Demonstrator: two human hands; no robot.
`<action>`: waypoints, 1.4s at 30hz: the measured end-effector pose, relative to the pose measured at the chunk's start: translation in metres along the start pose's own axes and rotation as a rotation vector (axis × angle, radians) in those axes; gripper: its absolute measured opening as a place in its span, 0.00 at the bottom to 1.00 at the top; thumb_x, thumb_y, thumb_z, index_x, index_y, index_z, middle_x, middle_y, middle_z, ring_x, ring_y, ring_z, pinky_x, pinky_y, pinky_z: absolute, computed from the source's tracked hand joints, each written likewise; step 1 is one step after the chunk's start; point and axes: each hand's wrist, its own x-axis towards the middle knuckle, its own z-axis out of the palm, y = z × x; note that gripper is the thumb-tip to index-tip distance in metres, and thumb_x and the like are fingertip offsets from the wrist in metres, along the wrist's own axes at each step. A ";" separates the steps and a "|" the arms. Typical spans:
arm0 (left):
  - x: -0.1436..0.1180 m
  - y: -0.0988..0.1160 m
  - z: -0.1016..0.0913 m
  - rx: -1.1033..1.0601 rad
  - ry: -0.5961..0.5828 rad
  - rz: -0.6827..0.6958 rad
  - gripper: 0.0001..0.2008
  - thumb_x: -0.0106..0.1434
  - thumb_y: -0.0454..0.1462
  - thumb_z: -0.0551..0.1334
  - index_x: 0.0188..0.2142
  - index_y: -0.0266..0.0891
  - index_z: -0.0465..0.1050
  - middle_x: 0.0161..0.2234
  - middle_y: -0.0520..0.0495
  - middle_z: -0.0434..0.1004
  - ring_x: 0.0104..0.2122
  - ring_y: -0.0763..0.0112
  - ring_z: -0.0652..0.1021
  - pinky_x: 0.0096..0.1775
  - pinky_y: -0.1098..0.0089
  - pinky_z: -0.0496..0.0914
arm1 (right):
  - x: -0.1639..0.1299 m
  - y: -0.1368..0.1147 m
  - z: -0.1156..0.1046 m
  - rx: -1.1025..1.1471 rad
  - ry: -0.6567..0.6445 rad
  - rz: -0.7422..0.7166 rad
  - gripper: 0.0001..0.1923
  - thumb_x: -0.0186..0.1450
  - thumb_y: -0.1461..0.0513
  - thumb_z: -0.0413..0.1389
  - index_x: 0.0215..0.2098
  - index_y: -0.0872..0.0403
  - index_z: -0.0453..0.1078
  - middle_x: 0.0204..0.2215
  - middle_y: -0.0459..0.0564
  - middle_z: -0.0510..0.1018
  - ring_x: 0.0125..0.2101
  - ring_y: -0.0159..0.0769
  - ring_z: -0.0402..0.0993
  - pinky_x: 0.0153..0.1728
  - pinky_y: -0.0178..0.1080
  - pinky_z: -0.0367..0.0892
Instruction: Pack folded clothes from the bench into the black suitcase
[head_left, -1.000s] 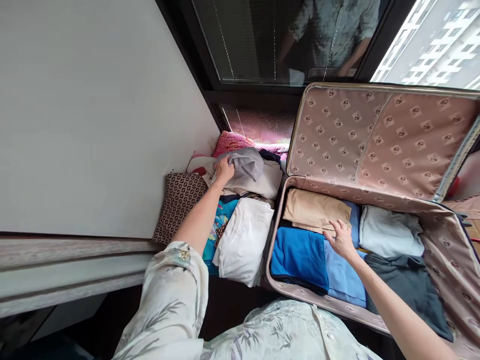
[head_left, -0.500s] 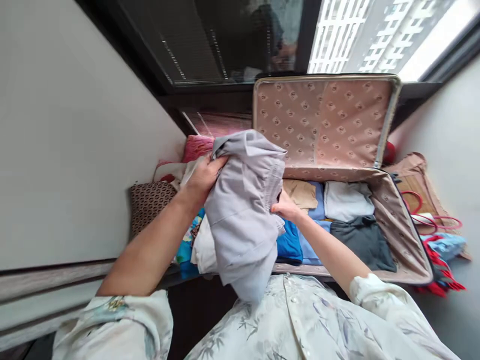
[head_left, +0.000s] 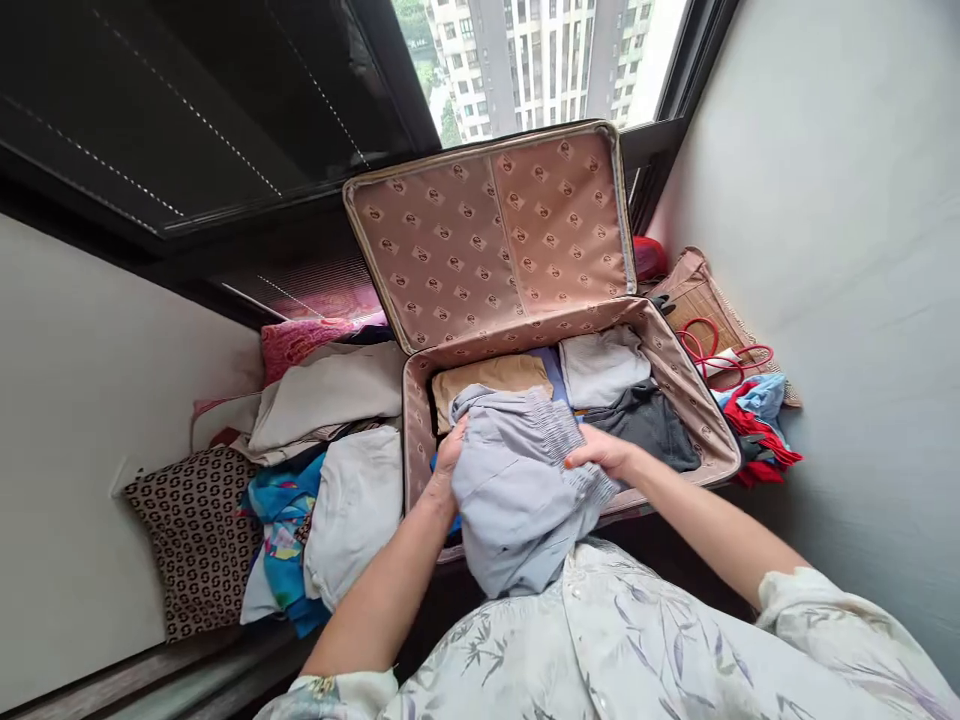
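Note:
A pale grey pair of elastic-waist pants hangs bunched between my two hands, over the near edge of the open suitcase. My left hand grips its left side, fingers partly hidden behind the cloth. At the gathered waistband, my right hand pinches the right side. Inside the suitcase lie a folded tan garment, a folded white garment and a dark grey garment. Blue cloth shows partly beneath the pants.
Left of the suitcase are a white garment, a bright blue patterned cloth, beige clothes and a patterned brown cushion. The upright lid leans by the window. To the right lie a red cord and red cloth.
My view has turned to the right. The grey pants have been lowered and moved over the suitcase, and hang more bunched, with both hands still on them.

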 end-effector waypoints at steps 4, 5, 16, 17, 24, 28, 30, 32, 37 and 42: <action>-0.013 -0.040 0.050 -0.239 -0.068 -0.234 0.13 0.60 0.45 0.68 0.40 0.41 0.80 0.40 0.45 0.86 0.51 0.56 0.83 0.56 0.57 0.76 | -0.029 -0.098 -0.078 -0.462 0.043 -0.157 0.42 0.44 0.53 0.74 0.55 0.56 0.74 0.48 0.53 0.83 0.47 0.44 0.80 0.50 0.43 0.74; -0.016 -0.054 0.064 -0.288 -0.081 -0.271 0.12 0.61 0.45 0.67 0.40 0.41 0.80 0.40 0.44 0.85 0.50 0.56 0.83 0.55 0.57 0.77 | -0.030 -0.121 -0.097 -0.601 0.055 -0.180 0.42 0.45 0.50 0.73 0.56 0.56 0.74 0.47 0.51 0.83 0.45 0.42 0.80 0.49 0.41 0.74; 0.054 -0.176 0.153 0.255 -0.040 -0.260 0.27 0.64 0.35 0.65 0.62 0.42 0.63 0.60 0.37 0.74 0.57 0.63 0.77 0.58 0.59 0.71 | 0.062 -0.131 -0.178 -1.799 0.691 -0.091 0.39 0.64 0.64 0.61 0.71 0.60 0.56 0.70 0.74 0.54 0.68 0.70 0.51 0.61 0.70 0.52; 0.057 -0.180 0.148 0.357 -0.059 -0.209 0.31 0.64 0.34 0.64 0.65 0.42 0.59 0.62 0.36 0.72 0.60 0.63 0.75 0.60 0.58 0.69 | 0.061 -0.105 -0.178 -1.818 0.714 -0.053 0.39 0.66 0.62 0.61 0.72 0.57 0.55 0.72 0.72 0.50 0.69 0.73 0.46 0.60 0.71 0.52; 0.051 -0.197 0.143 1.222 -0.189 0.233 0.39 0.63 0.38 0.66 0.71 0.55 0.58 0.76 0.43 0.40 0.74 0.42 0.41 0.68 0.38 0.48 | 0.043 0.006 -0.202 -1.788 0.778 0.083 0.36 0.72 0.47 0.51 0.75 0.42 0.51 0.77 0.56 0.35 0.72 0.69 0.27 0.64 0.71 0.42; 0.081 -0.203 0.157 1.421 -0.305 0.313 0.39 0.63 0.46 0.67 0.71 0.59 0.57 0.77 0.47 0.37 0.74 0.40 0.33 0.67 0.32 0.35 | 0.057 -0.002 -0.234 -1.767 0.811 0.073 0.36 0.72 0.45 0.50 0.74 0.45 0.53 0.77 0.56 0.38 0.72 0.70 0.29 0.63 0.72 0.41; 0.100 -0.203 0.161 1.416 -0.371 0.280 0.38 0.64 0.50 0.66 0.71 0.56 0.58 0.76 0.44 0.37 0.74 0.39 0.35 0.66 0.31 0.34 | 0.065 -0.005 -0.247 -1.766 0.810 0.101 0.40 0.69 0.42 0.52 0.75 0.45 0.51 0.77 0.58 0.39 0.71 0.72 0.32 0.62 0.74 0.42; 0.113 -0.202 0.162 1.402 -0.440 0.228 0.40 0.62 0.52 0.67 0.71 0.54 0.59 0.76 0.42 0.37 0.73 0.36 0.36 0.66 0.30 0.35 | 0.070 -0.004 -0.256 -1.782 0.820 0.125 0.43 0.68 0.40 0.51 0.75 0.45 0.51 0.77 0.58 0.37 0.71 0.73 0.33 0.61 0.75 0.44; 0.103 -0.185 0.149 1.375 -0.565 0.182 0.48 0.53 0.50 0.75 0.71 0.53 0.60 0.76 0.38 0.37 0.72 0.29 0.38 0.65 0.27 0.41 | 0.073 0.000 -0.267 -1.768 0.807 0.190 0.38 0.72 0.41 0.40 0.75 0.44 0.51 0.77 0.58 0.35 0.71 0.74 0.36 0.58 0.75 0.49; 0.077 -0.126 0.061 1.026 -0.424 0.539 0.25 0.66 0.42 0.64 0.62 0.44 0.73 0.68 0.35 0.61 0.67 0.50 0.66 0.66 0.50 0.62 | 0.069 -0.007 -0.253 -1.744 0.828 0.179 0.40 0.69 0.39 0.38 0.73 0.45 0.58 0.75 0.61 0.43 0.69 0.77 0.39 0.58 0.77 0.47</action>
